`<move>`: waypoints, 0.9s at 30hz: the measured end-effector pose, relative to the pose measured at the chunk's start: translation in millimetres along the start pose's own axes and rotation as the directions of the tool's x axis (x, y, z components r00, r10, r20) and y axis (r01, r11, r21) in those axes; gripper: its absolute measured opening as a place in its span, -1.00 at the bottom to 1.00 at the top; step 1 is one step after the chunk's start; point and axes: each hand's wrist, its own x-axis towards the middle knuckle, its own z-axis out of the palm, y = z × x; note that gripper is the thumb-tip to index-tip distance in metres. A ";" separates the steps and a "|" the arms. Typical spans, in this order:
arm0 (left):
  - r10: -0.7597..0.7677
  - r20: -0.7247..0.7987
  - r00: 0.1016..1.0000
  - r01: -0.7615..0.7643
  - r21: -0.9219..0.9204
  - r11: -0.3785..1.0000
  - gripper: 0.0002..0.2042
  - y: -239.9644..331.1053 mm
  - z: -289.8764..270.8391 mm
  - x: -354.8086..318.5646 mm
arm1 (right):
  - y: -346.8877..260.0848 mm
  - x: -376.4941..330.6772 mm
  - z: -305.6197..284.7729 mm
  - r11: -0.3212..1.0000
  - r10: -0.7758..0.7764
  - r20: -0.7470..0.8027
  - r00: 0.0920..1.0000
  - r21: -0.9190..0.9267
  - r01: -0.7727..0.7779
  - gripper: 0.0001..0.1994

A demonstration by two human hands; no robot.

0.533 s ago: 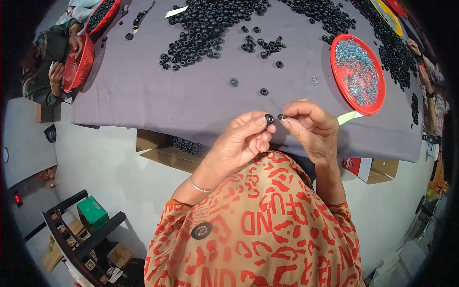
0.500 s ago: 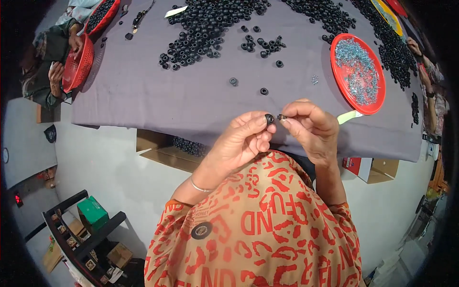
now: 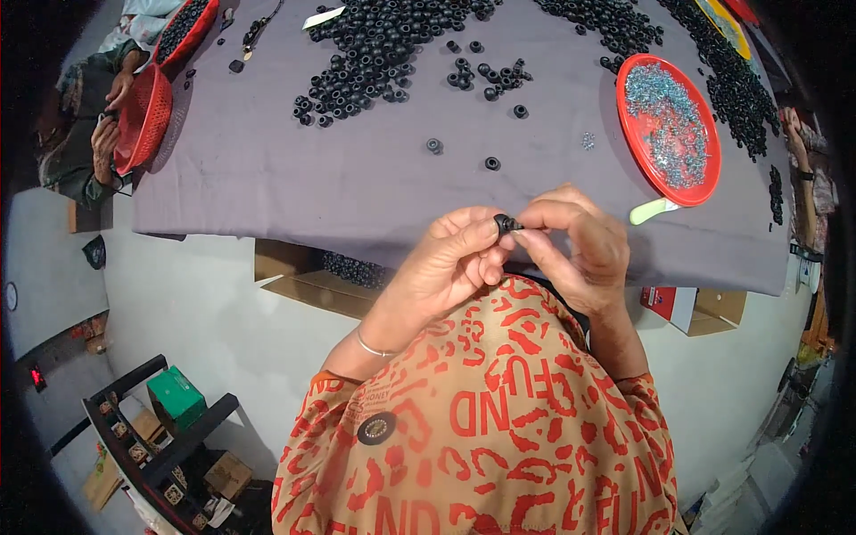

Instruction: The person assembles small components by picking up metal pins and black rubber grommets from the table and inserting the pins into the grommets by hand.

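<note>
Near the table's front edge, my left hand [image 3: 456,254] pinches a round, hollow black plastic piece [image 3: 502,222] between thumb and forefinger. My right hand [image 3: 584,245] is closed on a small dark pointed part [image 3: 518,226], whose tip meets the opening of the black piece. How deep it sits I cannot tell, since the fingertips cover much of it. Beyond my hands, one black piece [image 3: 492,164] and another with a lighter centre [image 3: 434,145] lie on the grey cloth [image 3: 267,178].
A big heap of black pieces [image 3: 366,76] covers the far middle. At right stand a red plate [image 3: 711,152] of small shiny bits and a pale green handle [image 3: 653,210]. A co-worker's hands [image 3: 104,143] hold a red basket [image 3: 147,125] at left; another person's arm [image 3: 796,147] reaches in at right.
My right hand has brought the small dark part leftward against the black piece, closing the gap between them. My left hand has barely moved. The co-worker's hand at the left basket has shifted.
</note>
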 end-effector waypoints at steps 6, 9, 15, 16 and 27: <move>0.009 -0.022 1.000 -0.008 0.051 0.999 -0.83 0.1 -4.8 -2.3 | -0.8 -2.6 2.7 1.000 0.018 0.008 1.000 -0.009 -0.018 -0.75; 0.015 -0.034 0.999 -0.012 0.079 0.997 -0.83 -0.1 -5.5 -3.6 | -2.8 -4.2 6.2 0.999 0.029 -0.005 1.000 -0.041 -0.029 -0.74; 0.036 0.002 0.999 -0.035 0.173 0.984 -0.84 0.4 -10.3 -6.5 | 0.0 -5.8 5.2 0.998 0.013 0.062 0.998 0.056 -0.016 -0.76; 0.033 0.004 0.999 -0.033 0.188 0.982 -0.85 1.1 -10.8 -6.7 | 2.0 -6.1 5.2 0.998 0.017 0.061 0.998 0.055 -0.020 -0.76; -0.040 -0.003 0.999 0.039 0.288 0.957 -0.83 5.7 -17.0 -10.7 | 1.6 13.7 -8.6 0.901 0.232 0.489 0.841 0.217 -0.375 -0.79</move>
